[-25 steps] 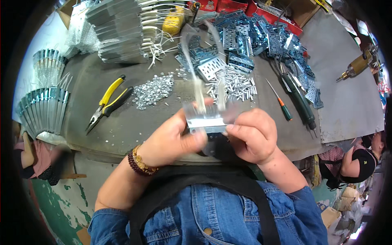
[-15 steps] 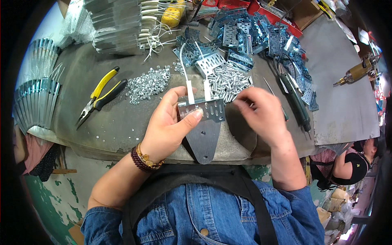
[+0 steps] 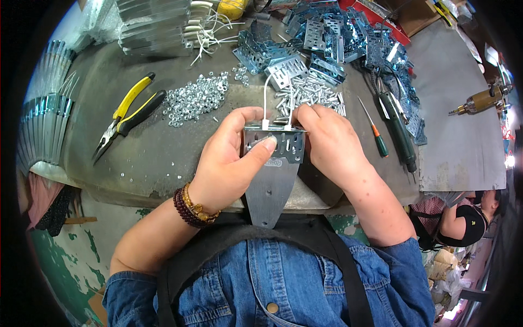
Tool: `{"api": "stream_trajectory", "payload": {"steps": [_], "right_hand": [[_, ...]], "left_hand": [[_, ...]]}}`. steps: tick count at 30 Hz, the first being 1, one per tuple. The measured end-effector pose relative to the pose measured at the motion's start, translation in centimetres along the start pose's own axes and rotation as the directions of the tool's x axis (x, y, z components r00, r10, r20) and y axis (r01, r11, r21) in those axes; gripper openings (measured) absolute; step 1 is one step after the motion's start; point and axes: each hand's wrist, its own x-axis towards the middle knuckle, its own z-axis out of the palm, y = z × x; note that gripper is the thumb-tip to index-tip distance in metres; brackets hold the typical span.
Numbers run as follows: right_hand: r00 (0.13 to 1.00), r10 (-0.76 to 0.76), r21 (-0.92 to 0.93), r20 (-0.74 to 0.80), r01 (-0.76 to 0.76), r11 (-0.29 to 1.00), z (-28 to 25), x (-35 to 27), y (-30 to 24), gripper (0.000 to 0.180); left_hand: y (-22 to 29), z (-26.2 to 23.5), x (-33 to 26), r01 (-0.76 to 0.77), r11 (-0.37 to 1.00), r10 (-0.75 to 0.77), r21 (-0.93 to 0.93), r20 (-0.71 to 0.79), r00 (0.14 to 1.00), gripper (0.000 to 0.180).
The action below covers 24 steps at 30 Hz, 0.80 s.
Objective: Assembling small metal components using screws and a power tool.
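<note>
Across the worn grey worktable [image 3: 147,163] lie silver metal pins [image 3: 320,97]. Near its front edge, the half-closed left hand [image 3: 223,163] clamps a perforated silver bracket [image 3: 291,146] over a tapered grey plate [image 3: 267,188]; the right hand [image 3: 334,144] curls at the bracket's corner, grip hidden. Steady thumb pressure should keep both aligned.

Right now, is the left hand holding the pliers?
No, the left hand holds a perforated metal bracket, while the pliers lie on the table.
</note>
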Motion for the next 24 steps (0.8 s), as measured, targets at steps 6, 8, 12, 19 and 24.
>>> {"api": "stream_trajectory", "payload": {"steps": [6,8,12,19,24], "right_hand": [[0.973,-0.013,0.235,-0.229,0.069,0.970,-0.6,-0.1,0.7,0.021],[0.956,0.030,0.390,-0.293,0.091,0.916,-1.6,-1.2,-0.1,0.017],[0.937,0.094,0.549,-0.337,0.114,0.828,-0.9,-3.1,-2.0,0.016],[0.879,-0.140,0.278,-0.456,0.290,0.916,0.1,-3.5,-1.9,0.020],[0.823,-0.321,0.117,-0.469,0.418,0.901,0.7,-3.4,-1.9,0.021]], "left_hand": [[0.1,-0.4,-0.2,0.014,1.000,-0.013,0.016,-0.021,1.000,0.041],[0.0,-0.4,-0.3,0.003,1.000,-0.003,0.026,-0.022,1.000,0.042],[0.0,-0.4,-0.3,-0.001,0.999,0.001,0.048,-0.012,1.000,0.041],[-0.1,-0.4,-0.4,0.003,0.992,-0.001,0.124,-0.013,1.000,0.041],[-0.1,-0.5,-0.4,0.019,0.998,-0.018,0.061,-0.020,1.000,0.043]]}}
